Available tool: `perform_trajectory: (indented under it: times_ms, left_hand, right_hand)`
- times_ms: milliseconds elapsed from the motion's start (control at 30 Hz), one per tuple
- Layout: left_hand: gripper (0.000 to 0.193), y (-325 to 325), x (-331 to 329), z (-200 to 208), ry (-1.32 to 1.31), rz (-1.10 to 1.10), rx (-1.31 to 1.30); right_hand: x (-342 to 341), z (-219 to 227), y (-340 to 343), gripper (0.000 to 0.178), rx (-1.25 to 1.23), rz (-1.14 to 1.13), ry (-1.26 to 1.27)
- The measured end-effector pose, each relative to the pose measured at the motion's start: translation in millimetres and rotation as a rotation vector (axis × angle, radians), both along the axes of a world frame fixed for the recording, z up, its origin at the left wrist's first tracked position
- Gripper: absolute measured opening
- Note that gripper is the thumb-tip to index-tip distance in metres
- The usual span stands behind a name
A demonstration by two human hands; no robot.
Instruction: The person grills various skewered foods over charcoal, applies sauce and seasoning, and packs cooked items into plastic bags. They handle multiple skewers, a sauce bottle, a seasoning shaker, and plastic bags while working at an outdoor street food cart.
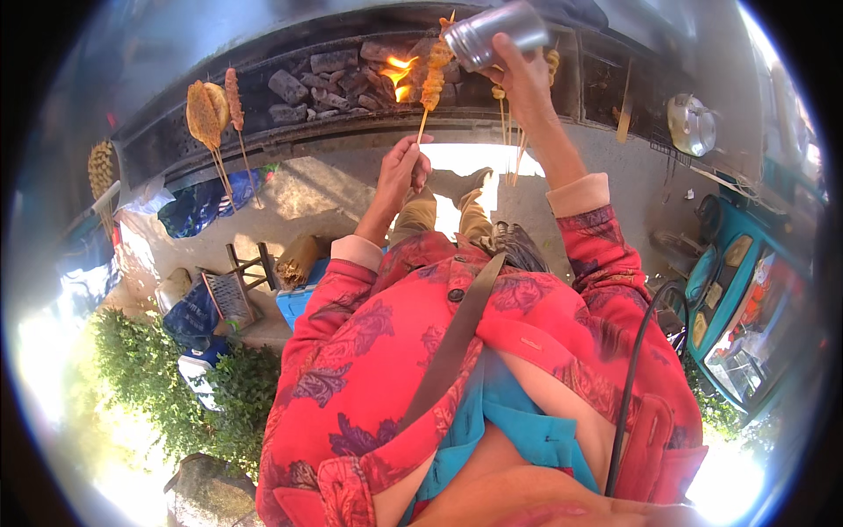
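Observation:
Pinched in my left hand [404, 171] is the lower end of a wooden skewer threaded with a folded, orange-brown food [435, 75]. The skewer stands over the charcoal grill [255, 136], beside a small flame [400, 77]. My right hand [527, 83] grips a silvery cylindrical shaker [496, 35], tilted sideways with its ridged end toward the top of the skewer. Whether anything falls from it I cannot tell. More skewers [502, 110] lie across the grill just below my right hand.
At the grill's left lie a sausage skewer [234, 98] and flat browned pieces on sticks [205, 119]. Grey charcoal [320, 83] fills the middle. A metal kettle [691, 123] stands right. A teal cart [733, 299] is at the lower right; a stool [253, 265] is at the left.

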State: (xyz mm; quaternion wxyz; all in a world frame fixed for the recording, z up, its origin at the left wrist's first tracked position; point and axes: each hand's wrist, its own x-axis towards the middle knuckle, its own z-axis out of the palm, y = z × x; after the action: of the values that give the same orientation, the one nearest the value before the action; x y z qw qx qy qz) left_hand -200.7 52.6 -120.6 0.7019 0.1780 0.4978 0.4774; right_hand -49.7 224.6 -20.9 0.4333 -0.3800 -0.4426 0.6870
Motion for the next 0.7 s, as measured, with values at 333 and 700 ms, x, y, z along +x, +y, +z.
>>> perform_trajectory:
  times_ms: [333,700]
  left_hand:
    - [0.028,3.1,-0.4,6.7,0.008,-0.001,-0.018]
    - [0.026,-1.1,-0.4,-3.1,0.001,-0.002,0.005]
  right_hand:
    - [-1.3,-11.4,-8.5,0.055,-0.030,-0.119,0.076]
    - [-4.5,-13.7,51.0,0.054,0.096,-0.142,-0.134]
